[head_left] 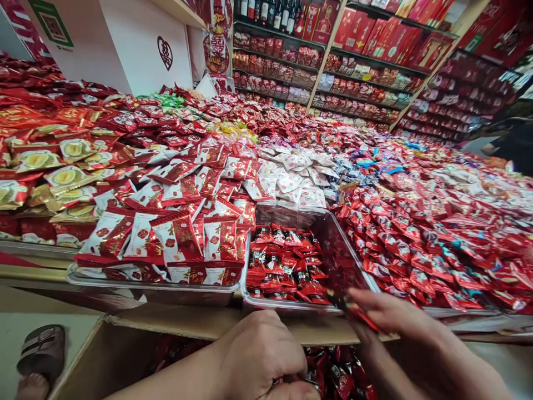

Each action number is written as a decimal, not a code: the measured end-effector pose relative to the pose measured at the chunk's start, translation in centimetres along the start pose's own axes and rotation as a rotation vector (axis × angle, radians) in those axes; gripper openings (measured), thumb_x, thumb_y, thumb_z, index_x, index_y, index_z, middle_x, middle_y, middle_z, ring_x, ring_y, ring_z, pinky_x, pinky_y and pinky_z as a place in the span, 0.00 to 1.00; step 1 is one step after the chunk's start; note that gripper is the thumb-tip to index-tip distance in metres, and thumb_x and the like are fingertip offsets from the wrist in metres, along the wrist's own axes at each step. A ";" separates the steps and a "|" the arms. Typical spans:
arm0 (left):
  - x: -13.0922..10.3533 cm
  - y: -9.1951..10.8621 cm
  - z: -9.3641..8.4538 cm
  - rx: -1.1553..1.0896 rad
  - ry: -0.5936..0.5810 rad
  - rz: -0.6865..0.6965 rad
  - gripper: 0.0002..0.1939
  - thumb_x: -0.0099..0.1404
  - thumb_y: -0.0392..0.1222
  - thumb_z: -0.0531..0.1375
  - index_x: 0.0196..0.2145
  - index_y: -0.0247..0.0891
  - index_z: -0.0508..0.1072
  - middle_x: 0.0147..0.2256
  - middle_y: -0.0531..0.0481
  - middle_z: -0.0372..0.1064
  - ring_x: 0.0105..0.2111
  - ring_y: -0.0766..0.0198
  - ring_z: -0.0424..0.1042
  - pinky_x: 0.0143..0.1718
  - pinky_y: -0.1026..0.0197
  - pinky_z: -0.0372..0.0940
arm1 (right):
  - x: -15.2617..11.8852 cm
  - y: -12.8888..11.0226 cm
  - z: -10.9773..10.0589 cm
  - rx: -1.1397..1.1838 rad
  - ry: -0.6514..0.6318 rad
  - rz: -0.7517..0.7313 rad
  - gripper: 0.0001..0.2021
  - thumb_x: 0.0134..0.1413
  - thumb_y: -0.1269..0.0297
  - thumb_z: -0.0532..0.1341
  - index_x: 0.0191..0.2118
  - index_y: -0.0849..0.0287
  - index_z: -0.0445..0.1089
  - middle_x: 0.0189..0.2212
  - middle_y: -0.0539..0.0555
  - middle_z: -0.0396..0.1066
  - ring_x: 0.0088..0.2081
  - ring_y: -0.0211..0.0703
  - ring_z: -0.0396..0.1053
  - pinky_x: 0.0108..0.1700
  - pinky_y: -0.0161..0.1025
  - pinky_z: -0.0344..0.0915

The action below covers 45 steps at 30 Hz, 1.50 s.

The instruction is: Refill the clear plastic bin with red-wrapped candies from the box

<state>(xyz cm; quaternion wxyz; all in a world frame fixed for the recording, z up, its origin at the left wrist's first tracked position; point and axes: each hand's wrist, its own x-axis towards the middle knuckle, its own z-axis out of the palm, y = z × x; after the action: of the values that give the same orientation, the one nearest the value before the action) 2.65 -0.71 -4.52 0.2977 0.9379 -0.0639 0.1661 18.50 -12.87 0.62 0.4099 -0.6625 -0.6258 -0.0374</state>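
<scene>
— Where were the hands at the sweet stall?

— The left hand [260, 355] was curled into a fist down in the cardboard box [137, 347], closed on red wrapped candies [333, 375] lying under and beside it.

— And the other?

— The right hand [389, 314] pinched a red packet [358, 315] between its fingertips, just at the near rim of the clear tray [333, 233], half filled with the same sweets.

Left hand's [260, 355] grasp hidden below.
</scene>
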 end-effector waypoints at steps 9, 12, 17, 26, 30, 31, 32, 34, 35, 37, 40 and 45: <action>-0.2 -0.2 0.3 0.088 0.062 0.023 0.21 0.64 0.50 0.44 0.23 0.38 0.68 0.17 0.54 0.66 0.20 0.66 0.66 0.24 0.62 0.54 | 8.4 1.7 5.2 -0.111 -0.600 -0.169 0.07 0.45 0.78 0.52 0.24 0.59 0.57 0.26 0.51 0.63 0.27 0.35 0.60 0.29 0.32 0.58; -0.3 -0.4 0.6 0.143 0.042 0.038 0.15 0.61 0.48 0.51 0.22 0.38 0.68 0.17 0.56 0.67 0.21 0.67 0.66 0.24 0.63 0.53 | 9.2 2.1 6.8 -0.220 -0.665 -0.209 0.08 0.43 0.79 0.52 0.22 0.59 0.56 0.24 0.50 0.59 0.24 0.35 0.56 0.27 0.32 0.55; -0.3 -0.8 1.2 0.138 0.049 0.046 0.12 0.58 0.46 0.56 0.21 0.38 0.69 0.18 0.57 0.68 0.20 0.70 0.66 0.24 0.64 0.53 | 9.2 2.3 8.0 -0.246 -0.776 -0.170 0.05 0.42 0.76 0.57 0.23 0.61 0.60 0.27 0.52 0.60 0.28 0.37 0.59 0.31 0.33 0.57; -0.2 -0.6 1.1 0.186 0.046 0.037 0.12 0.57 0.46 0.57 0.20 0.37 0.69 0.17 0.58 0.68 0.20 0.71 0.65 0.23 0.64 0.52 | 9.3 2.5 8.7 -0.300 -0.878 -0.049 0.07 0.38 0.69 0.64 0.28 0.64 0.68 0.31 0.55 0.62 0.32 0.41 0.63 0.33 0.34 0.59; -0.3 -0.8 1.3 0.193 0.052 0.045 0.13 0.58 0.46 0.56 0.20 0.38 0.68 0.18 0.58 0.68 0.20 0.70 0.66 0.22 0.64 0.52 | 9.4 2.7 9.1 -0.335 -0.903 -0.102 0.06 0.37 0.71 0.64 0.26 0.64 0.68 0.30 0.55 0.62 0.32 0.41 0.63 0.32 0.33 0.59; -0.3 -0.9 1.3 0.185 0.057 0.047 0.13 0.58 0.46 0.56 0.21 0.38 0.68 0.18 0.58 0.68 0.20 0.70 0.66 0.23 0.64 0.52 | 9.4 2.7 9.2 -0.348 -0.915 -0.117 0.05 0.38 0.70 0.63 0.26 0.65 0.67 0.30 0.55 0.62 0.31 0.40 0.62 0.31 0.32 0.59; -0.3 -0.9 1.4 0.174 0.062 0.048 0.13 0.58 0.46 0.56 0.21 0.38 0.68 0.17 0.58 0.68 0.20 0.70 0.65 0.23 0.64 0.52 | 9.4 2.7 9.2 -0.366 -0.926 -0.132 0.05 0.39 0.70 0.63 0.26 0.65 0.67 0.30 0.55 0.62 0.30 0.40 0.62 0.30 0.32 0.59; -0.4 -1.0 1.6 0.159 0.070 0.054 0.13 0.59 0.46 0.55 0.21 0.38 0.68 0.17 0.59 0.67 0.20 0.71 0.65 0.23 0.64 0.52 | 9.5 2.7 9.3 -0.397 -0.947 -0.159 0.05 0.40 0.69 0.62 0.25 0.65 0.67 0.30 0.55 0.62 0.29 0.39 0.62 0.29 0.33 0.58; -0.5 -1.1 1.7 0.158 0.076 0.056 0.13 0.59 0.46 0.54 0.21 0.38 0.67 0.17 0.59 0.67 0.20 0.71 0.65 0.23 0.64 0.51 | 9.5 2.7 9.3 -0.406 -0.960 -0.168 0.05 0.40 0.68 0.62 0.25 0.65 0.67 0.29 0.55 0.62 0.28 0.39 0.61 0.28 0.33 0.58; -0.5 -1.1 1.7 0.166 0.089 0.059 0.14 0.60 0.46 0.54 0.20 0.38 0.67 0.17 0.59 0.67 0.20 0.71 0.64 0.23 0.64 0.51 | 9.6 2.7 9.3 -0.406 -0.985 -0.178 0.05 0.39 0.69 0.62 0.24 0.64 0.66 0.29 0.55 0.62 0.27 0.38 0.61 0.27 0.32 0.57; -0.5 -1.2 1.8 0.190 0.100 0.065 0.13 0.58 0.46 0.56 0.20 0.38 0.66 0.16 0.60 0.66 0.19 0.71 0.63 0.22 0.64 0.51 | 9.6 2.8 9.4 -0.400 -0.983 -0.182 0.05 0.39 0.69 0.62 0.24 0.64 0.66 0.29 0.54 0.62 0.26 0.36 0.60 0.27 0.32 0.56; -0.4 -1.8 2.2 0.332 0.091 0.124 0.16 0.46 0.40 0.65 0.15 0.37 0.59 0.14 0.61 0.61 0.16 0.73 0.58 0.17 0.64 0.49 | 9.7 2.8 9.4 -0.433 -0.984 -0.244 0.04 0.41 0.69 0.61 0.25 0.64 0.67 0.28 0.54 0.62 0.27 0.37 0.60 0.28 0.32 0.56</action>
<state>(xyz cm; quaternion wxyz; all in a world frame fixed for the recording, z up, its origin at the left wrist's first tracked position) 3.33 -0.51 -7.32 0.1304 0.9599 -0.0800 0.2348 18.61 0.79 -1.50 -0.0840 -0.5937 -0.7938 0.1014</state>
